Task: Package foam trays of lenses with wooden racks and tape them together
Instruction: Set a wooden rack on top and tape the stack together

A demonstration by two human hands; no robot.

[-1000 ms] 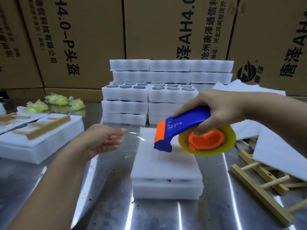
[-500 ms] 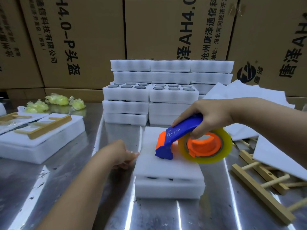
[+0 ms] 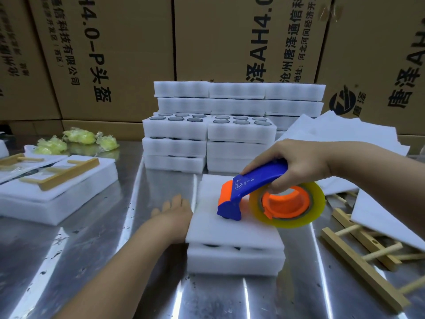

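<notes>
1. Taping looks barely begun. The tape dispenser has its blue nose down on top of the foam pack, left of the middle, and I can make out no strip laid across the foam.
2. The right hand has its grip closed round the dispenser's blue handle, with the fingers wrapped over it. The yellow tape roll hangs over the pack's right part.
3. The left hand lies on the worktop against the pack's left edge. Its grip is slack, with the fingers stretched away and holding nothing I can see. Whether it pins a tape end there cannot be told.
4. The pack sits mid-worktop, nearest the person. It is a foam sheet over a foam tray, and dark lens shapes show in the gap between them. No rack shows on it.
5. Much seems left to do. The stacked trays wait behind, their top lenses uncovered, and loose wooden racks lie to the right.
6. Around these are foam sheets at the right and a rack on foam at the left. Yellow-green bundles and cardboard boxes lie beyond.
7. Nothing blocks the lid itself, though the racks near the pack's right side could foul the roll.
</notes>
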